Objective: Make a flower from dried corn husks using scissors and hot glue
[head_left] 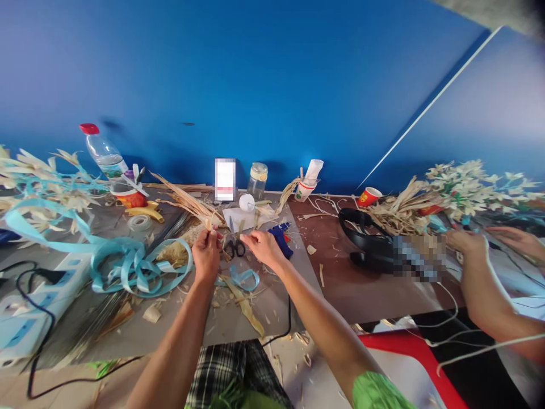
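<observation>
My left hand [206,251] is closed in a pinch on a small pale strip of dried leaf [209,225] held upright above the grey table [276,307]. My right hand [264,247] hovers beside it with fingers curled; its thumb and fingertips pinch something too small to make out. Black-handled scissors [234,246] lie on the table between the two hands. A blue glue gun [281,237] rests just right of my right hand. Loose light-blue ribbon [136,262] curls to the left of my left hand.
Dried leaves, scraps and white paper litter the table. A water bottle [103,151], glass jar [257,179], paper cups [305,190] and tape roll [139,222] stand at the back. A white power strip [32,309] lies at left. Another person's hands [472,244] work at right near dried flowers [468,187].
</observation>
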Motion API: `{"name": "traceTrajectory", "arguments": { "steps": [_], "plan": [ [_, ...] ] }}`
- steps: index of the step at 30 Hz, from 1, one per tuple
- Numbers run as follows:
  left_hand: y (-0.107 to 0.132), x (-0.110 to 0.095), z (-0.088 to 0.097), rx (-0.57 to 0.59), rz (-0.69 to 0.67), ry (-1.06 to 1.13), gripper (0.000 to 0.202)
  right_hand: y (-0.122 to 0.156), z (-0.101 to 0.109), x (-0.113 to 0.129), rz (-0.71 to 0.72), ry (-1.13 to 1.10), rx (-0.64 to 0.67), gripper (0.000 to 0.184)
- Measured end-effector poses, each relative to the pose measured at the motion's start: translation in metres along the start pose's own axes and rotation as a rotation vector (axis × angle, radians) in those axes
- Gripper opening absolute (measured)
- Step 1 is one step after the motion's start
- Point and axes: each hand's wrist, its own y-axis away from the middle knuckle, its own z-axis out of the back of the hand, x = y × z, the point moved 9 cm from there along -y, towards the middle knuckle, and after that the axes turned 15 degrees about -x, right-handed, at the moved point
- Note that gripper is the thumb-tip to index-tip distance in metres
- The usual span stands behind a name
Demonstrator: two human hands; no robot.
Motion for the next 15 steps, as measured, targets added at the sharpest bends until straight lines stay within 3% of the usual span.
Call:
{"name": "traceTrajectory", "arguments": {
  "steps": [4, 7, 11, 15],
  "plan": [
    [0.0, -0.007, 0.002, -0.005, -0.054, -0.015, 0.034, 0.001, -0.004, -0.001, 0.112, 0.075, -0.085, 0.018],
    [-0.001, -0.012, 0.004, -0.019, -0.096, -0.029, 0.035, 0.004, -0.007, -0.001, 0.222, 0.126, -0.118, 0.032],
    [-0.001, -0.012, 0.004, -0.038, -0.12, -0.031, 0.035, 0.004, -0.003, -0.004, 0.279, 0.317, -0.149, 0.026],
    [0.002, -0.006, -0.005, 0.033, -0.089, -0.037, 0.032, 0.002, -0.004, -0.006, 0.284, 0.405, -0.112, 0.029]
  ]
}}
